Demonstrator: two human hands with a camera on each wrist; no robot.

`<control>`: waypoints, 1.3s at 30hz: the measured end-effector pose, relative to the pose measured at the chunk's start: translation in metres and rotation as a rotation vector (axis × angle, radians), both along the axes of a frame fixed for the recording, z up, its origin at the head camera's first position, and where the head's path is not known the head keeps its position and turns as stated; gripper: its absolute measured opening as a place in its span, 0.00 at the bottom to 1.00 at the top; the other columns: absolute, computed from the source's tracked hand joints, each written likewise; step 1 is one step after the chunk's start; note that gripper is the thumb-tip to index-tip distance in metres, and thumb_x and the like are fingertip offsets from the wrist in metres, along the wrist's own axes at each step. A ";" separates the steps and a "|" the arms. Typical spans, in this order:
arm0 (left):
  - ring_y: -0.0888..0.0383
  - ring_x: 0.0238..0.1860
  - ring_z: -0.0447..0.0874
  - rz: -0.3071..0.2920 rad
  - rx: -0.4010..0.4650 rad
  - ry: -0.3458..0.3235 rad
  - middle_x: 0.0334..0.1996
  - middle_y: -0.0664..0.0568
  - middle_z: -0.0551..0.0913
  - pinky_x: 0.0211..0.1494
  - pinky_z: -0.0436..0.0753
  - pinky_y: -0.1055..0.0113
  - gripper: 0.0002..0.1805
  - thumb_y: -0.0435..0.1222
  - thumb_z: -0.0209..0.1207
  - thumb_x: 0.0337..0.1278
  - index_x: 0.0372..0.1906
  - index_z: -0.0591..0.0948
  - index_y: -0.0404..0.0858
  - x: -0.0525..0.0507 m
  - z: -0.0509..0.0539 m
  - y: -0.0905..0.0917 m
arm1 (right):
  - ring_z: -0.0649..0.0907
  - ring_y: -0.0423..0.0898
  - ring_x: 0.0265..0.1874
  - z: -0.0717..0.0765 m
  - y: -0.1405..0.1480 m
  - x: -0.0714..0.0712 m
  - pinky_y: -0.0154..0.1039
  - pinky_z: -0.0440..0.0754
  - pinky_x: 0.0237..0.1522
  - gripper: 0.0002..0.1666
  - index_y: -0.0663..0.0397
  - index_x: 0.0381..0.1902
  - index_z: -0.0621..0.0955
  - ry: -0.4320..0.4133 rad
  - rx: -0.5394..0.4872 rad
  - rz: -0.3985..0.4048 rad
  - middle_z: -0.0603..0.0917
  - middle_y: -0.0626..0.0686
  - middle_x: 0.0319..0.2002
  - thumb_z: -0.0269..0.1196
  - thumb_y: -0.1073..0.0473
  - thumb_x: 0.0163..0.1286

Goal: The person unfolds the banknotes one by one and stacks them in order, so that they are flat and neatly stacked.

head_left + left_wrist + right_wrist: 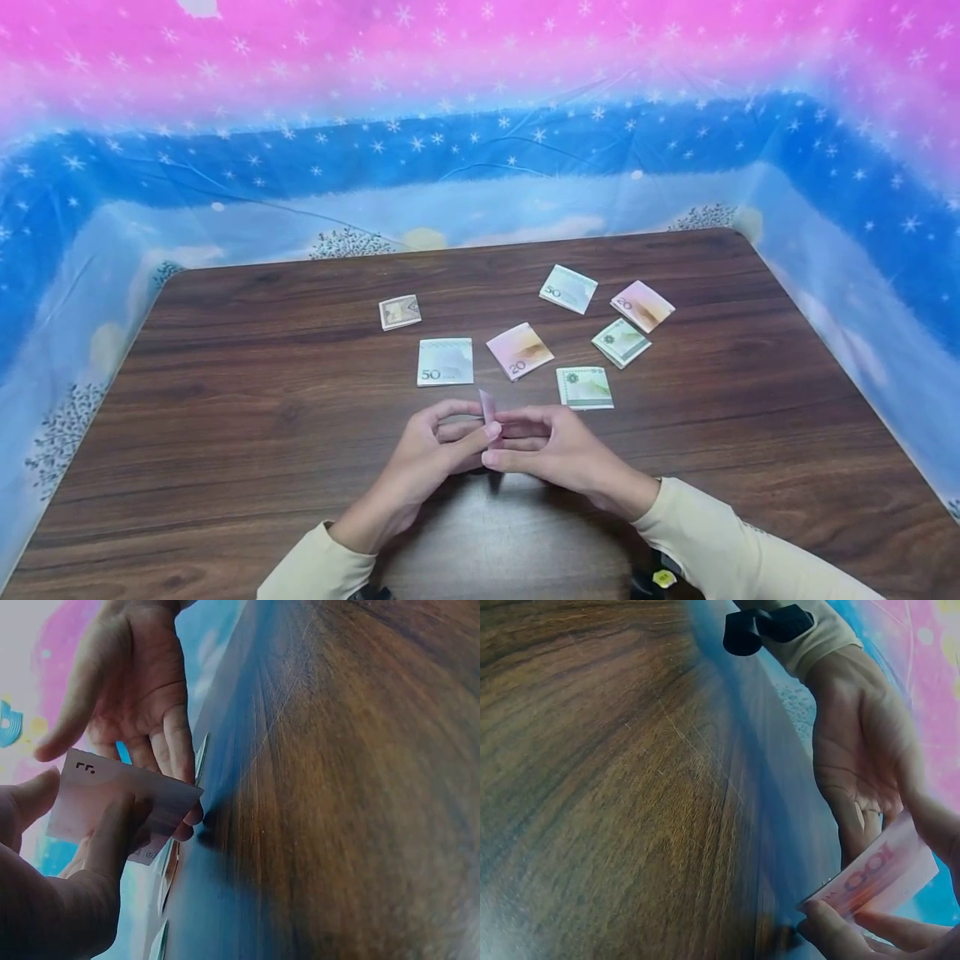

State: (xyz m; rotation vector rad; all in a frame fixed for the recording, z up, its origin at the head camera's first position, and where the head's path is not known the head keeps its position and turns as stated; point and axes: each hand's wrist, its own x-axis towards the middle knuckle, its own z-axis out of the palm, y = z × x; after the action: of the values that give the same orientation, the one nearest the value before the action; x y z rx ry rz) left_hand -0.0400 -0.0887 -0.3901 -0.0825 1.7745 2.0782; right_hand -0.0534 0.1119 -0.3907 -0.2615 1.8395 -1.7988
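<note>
A folded pink banknote marked 100 (874,874) is held on edge above the table, between the two hands. My left hand (431,450) grips it from the left, its thumb against the note's near edge in the head view. From the other side my right hand (573,454) holds it, fingers at the note and thumb close to the left thumb. In the left wrist view the banknote's pale back (112,799) shows, with left fingers lying across it. Just beyond the hands lie a folded 50 note (446,362), a folded 20 note (520,351) and a green note (585,388).
Farther back on the brown wooden table (247,400) are a small brownish note (400,312), another 50 note (568,289), another 20 note (642,306) and a second green note (622,342). A snowflake-patterned cloth (465,150) hangs around the table's far and side edges.
</note>
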 end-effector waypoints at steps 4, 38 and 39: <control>0.47 0.49 0.87 0.018 -0.027 0.012 0.52 0.34 0.85 0.53 0.87 0.61 0.27 0.36 0.72 0.57 0.58 0.77 0.28 0.001 0.000 0.001 | 0.82 0.56 0.58 0.001 -0.001 0.001 0.41 0.82 0.58 0.39 0.73 0.65 0.73 0.000 -0.013 0.010 0.81 0.64 0.59 0.75 0.59 0.62; 0.55 0.35 0.88 0.126 -0.109 -0.039 0.42 0.40 0.88 0.38 0.88 0.66 0.21 0.25 0.62 0.61 0.60 0.75 0.30 0.011 -0.002 -0.023 | 0.86 0.43 0.40 -0.001 0.031 -0.003 0.34 0.85 0.44 0.25 0.77 0.58 0.73 -0.166 -0.039 -0.153 0.87 0.57 0.44 0.63 0.72 0.65; 0.55 0.35 0.88 0.120 -0.102 -0.046 0.42 0.40 0.88 0.38 0.88 0.66 0.22 0.26 0.62 0.61 0.60 0.75 0.29 0.011 -0.002 -0.024 | 0.86 0.43 0.40 -0.002 0.032 -0.003 0.34 0.86 0.44 0.25 0.78 0.58 0.72 -0.187 -0.057 -0.148 0.87 0.57 0.44 0.62 0.72 0.65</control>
State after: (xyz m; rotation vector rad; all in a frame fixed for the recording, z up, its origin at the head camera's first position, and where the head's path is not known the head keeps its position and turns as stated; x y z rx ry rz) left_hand -0.0286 -0.1124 -0.3924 -0.2695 1.8887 2.0486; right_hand -0.0565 0.1439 -0.3926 0.0230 1.7169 -1.9066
